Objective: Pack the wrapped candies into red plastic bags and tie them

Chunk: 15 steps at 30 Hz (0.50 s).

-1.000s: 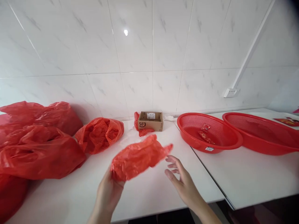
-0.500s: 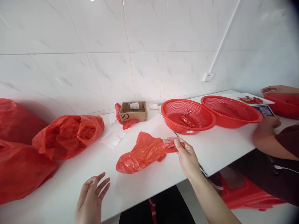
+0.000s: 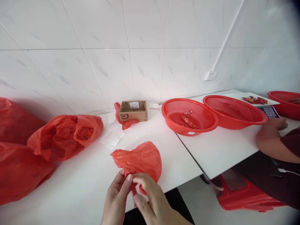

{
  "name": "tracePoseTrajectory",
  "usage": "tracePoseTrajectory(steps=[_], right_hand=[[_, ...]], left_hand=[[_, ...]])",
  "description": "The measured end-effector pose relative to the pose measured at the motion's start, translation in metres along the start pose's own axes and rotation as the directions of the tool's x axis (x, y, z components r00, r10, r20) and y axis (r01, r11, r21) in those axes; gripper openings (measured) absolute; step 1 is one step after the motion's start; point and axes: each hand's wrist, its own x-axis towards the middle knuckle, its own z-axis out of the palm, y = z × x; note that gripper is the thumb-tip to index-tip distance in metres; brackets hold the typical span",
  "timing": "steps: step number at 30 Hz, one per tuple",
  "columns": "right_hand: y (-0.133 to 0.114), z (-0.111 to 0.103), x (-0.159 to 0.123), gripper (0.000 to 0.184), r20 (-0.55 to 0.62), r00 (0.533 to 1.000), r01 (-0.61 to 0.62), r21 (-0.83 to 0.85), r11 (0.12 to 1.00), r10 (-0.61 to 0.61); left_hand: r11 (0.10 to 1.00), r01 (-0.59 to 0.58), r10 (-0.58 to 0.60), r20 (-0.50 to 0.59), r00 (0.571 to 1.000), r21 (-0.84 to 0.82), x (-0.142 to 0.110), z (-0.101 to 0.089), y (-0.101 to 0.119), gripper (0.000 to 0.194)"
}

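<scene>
A thin red plastic bag [image 3: 142,157] lies crumpled over the white table near its front edge. Both hands are closed on its gathered end. My left hand [image 3: 118,193] pinches the plastic between thumb and fingers. Right beside it, my right hand [image 3: 150,195] grips the same end, with a strip of red plastic hanging between the two. The fingers of my right hand partly cover the gathered part.
Large filled red bags [image 3: 63,137] stand at the left. A cardboard box [image 3: 133,115] sits near the wall. Red baskets [image 3: 164,118] stand right of it, one holding small packets. At far right are a scale [image 3: 268,111] and another person's arm [image 3: 269,134].
My right hand has carried the bag left and toward me, turning it. My left hand, open before, has come over and closed on the bag's gathered end.
</scene>
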Motion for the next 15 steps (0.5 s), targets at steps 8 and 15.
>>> tracePoseTrajectory(steps=[8,15], right_hand=[[0.019,-0.022,0.043,0.035,-0.011,0.995,0.085,-0.35,0.933,-0.095],[0.046,-0.073,0.086,0.018,0.005,0.97,-0.185,-0.639,0.747,0.244]], left_hand=[[0.843,-0.107,-0.009,0.212,0.977,0.527,-0.004,0.008,0.007,0.041],[0.781,-0.094,-0.065,0.23,0.971,0.618,-0.008,-0.024,0.016,0.04]])
